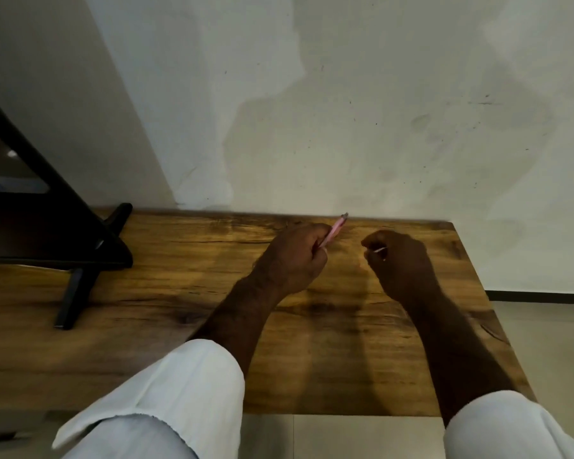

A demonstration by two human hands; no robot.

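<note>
My left hand [295, 256] hovers over the far middle of the wooden table [179, 326], fingers curled round a thin pink pen [337, 228] whose tip points up and away toward the wall. A short gap to its right, my right hand [400, 260] is curled and pinches a small thin pale piece [380, 249]; what that piece is I cannot tell. The two hands do not touch. Both forearms come out of rolled white sleeves.
A black monitor on a black stand [80, 276] occupies the table's left side. A stained white wall [345, 111] rises right behind the table. The table's right edge drops to a tiled floor [550, 342].
</note>
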